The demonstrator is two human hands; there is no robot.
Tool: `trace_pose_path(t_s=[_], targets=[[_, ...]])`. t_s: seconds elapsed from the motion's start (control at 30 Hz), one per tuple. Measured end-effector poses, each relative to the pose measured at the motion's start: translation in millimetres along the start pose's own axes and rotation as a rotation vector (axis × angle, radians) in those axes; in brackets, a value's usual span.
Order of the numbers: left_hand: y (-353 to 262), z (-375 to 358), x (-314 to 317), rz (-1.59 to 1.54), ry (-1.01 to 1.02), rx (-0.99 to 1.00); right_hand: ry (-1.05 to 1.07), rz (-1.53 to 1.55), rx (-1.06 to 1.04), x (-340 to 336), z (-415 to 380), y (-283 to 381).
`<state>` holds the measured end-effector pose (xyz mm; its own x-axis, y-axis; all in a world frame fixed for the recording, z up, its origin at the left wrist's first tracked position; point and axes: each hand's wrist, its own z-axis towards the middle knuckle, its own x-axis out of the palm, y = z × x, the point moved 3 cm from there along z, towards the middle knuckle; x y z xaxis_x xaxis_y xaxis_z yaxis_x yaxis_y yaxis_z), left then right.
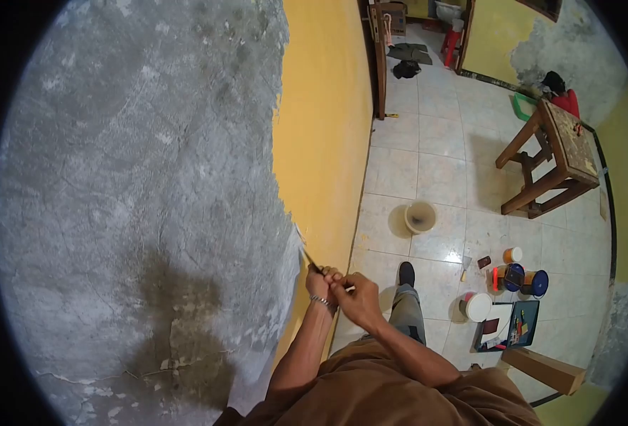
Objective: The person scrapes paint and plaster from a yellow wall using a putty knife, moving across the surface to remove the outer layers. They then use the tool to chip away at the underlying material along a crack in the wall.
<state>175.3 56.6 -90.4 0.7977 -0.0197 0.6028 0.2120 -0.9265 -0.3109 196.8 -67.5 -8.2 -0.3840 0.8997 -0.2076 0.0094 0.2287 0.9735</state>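
A scraper (305,254) with a dark handle and a thin blade touches the wall where yellow paint (321,142) meets bare grey plaster (151,156). My left hand (320,284), with a bracelet at its wrist, is wrapped round the scraper's handle. Close against it on the right, my right hand (357,298) has its fingers pressed together at the handle's lower end; what they grip is too small to make out.
A beige bucket (420,217) stands on the tiled floor (442,177). Paint tubs (478,307) and a tool case (523,324) are at lower right, near a cardboard box (543,369). Behind a wooden table (573,138) is a person in red (566,103).
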Motion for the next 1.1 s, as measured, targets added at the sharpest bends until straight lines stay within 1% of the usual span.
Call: trace_pose_path(t_s=[0.03,0.07,0.1,0.13,0.17,0.2,0.23,0.27,0.3,0.37,0.4,0.43,0.5,0.53,0.57,0.6,0.63,0.67,0.7,0.77,0.8,0.83,0.87,0.9,0.97,1.0,1.03,1.07,1.1], targets=[[-8,-6,4,-0.113,0.039,-0.046,0.008,0.026,-0.035,6,4,12],[-20,17,-10,0.309,0.089,0.098,0.000,-0.016,-0.014,14,12,13],[-19,20,-1,0.200,0.008,0.037,0.001,-0.060,0.010,22,18,9],[-14,15,16,0.200,0.000,0.078,-0.039,-0.029,-0.042,19,24,3],[-5,3,28,0.202,-0.008,0.114,-0.015,0.019,0.044,6,24,11],[1,-6,29,0.259,0.021,0.168,0.019,-0.051,0.061,-4,18,15],[4,-8,22,0.151,-0.039,0.088,0.050,-0.119,0.074,-9,12,15],[-3,-8,19,0.218,0.017,0.134,0.018,-0.006,-0.030,-6,7,13],[-9,-8,18,0.283,0.068,0.181,0.014,-0.002,-0.034,1,14,11],[-12,14,20,0.296,0.024,0.157,0.000,-0.010,-0.070,16,23,6],[-8,10,11,0.305,-0.038,0.119,0.035,-0.058,0.078,11,24,2],[0,2,1,0.298,-0.056,0.111,0.037,0.047,0.072,0,24,0],[10,1,15,-0.009,-0.057,0.037,0.043,-0.033,0.067,-11,12,8],[4,5,11,-0.163,0.082,-0.053,-0.005,0.022,-0.063,-8,10,13],[-11,15,7,0.268,0.156,0.094,0.000,0.021,-0.062,-1,13,11],[-10,15,2,0.164,0.056,0.053,-0.001,0.018,-0.043,7,13,6],[-10,16,21,0.056,-0.015,0.020,-0.012,0.014,-0.050,9,27,11],[0,6,30,0.263,-0.050,0.109,0.031,-0.072,0.059,-1,30,10],[5,-5,28,0.257,-0.051,0.104,0.033,-0.079,0.061,-10,20,12],[7,-13,32,-0.017,-0.016,0.008,0.061,-0.079,0.024,-16,12,17],[0,-6,22,-0.151,0.035,-0.036,0.002,0.030,-0.080,-9,11,22],[-17,2,24,0.373,0.139,0.188,0.003,0.035,-0.080,1,15,21],[-18,8,15,0.184,0.064,0.057,-0.021,0.007,-0.075,11,16,18],[-18,15,22,-0.007,0.008,-0.069,-0.051,-0.023,-0.088,14,28,18],[1,-6,36,0.353,0.066,0.197,-0.015,-0.070,0.023,-7,24,17],[7,-1,25,0.245,0.101,0.157,-0.017,-0.065,-0.024,-16,18,22],[8,-7,22,-0.066,0.022,-0.040,-0.012,-0.058,-0.050,-20,5,27],[-5,-4,27,0.156,0.074,0.058,0.005,0.038,-0.063,-14,6,32],[-18,-3,26,0.377,0.115,0.150,0.041,-0.045,-0.009,0,21,41]])
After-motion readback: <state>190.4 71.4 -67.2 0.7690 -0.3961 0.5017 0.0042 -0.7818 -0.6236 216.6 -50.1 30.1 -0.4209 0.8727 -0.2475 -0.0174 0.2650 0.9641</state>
